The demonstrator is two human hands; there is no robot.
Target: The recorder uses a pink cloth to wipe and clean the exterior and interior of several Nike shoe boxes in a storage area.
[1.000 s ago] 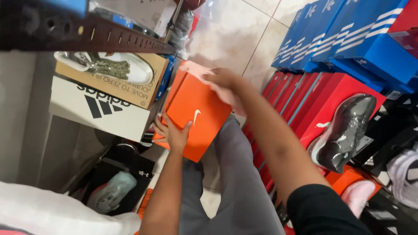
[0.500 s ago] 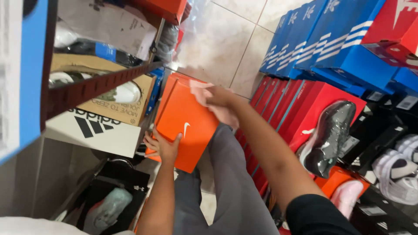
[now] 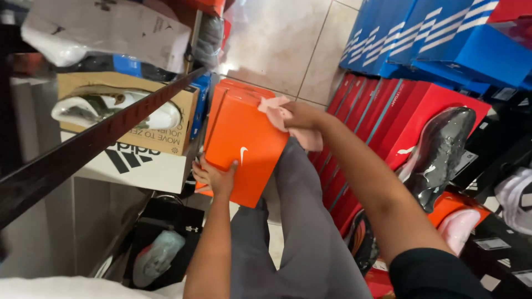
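A: Far left first?
B: Dark shelf rail slanting across. Behind it, a tan open box with a white shoe lying inside, set on a white box. Lower down, a black box with a pale shoe in it.

A: And the left hand?
B: Left hand cupped under the lower left edge of the orange shoebox, fingers spread against its side, propping it up.

A: Where exactly, that box?
B: Mid-frame, tilted, resting on the grey trouser leg, above the tiled floor.

A: Right hand?
B: Right hand on the box's upper right corner, pressed flat on a pink cloth against the lid. Fingers curled over the cloth, clamping it to the cardboard.

A: Further right?
B: Row of red boxes on edge, blue striped boxes stacked above. Shiny dark shoe propped on a red box. Pink shoe lower down, on an orange box.
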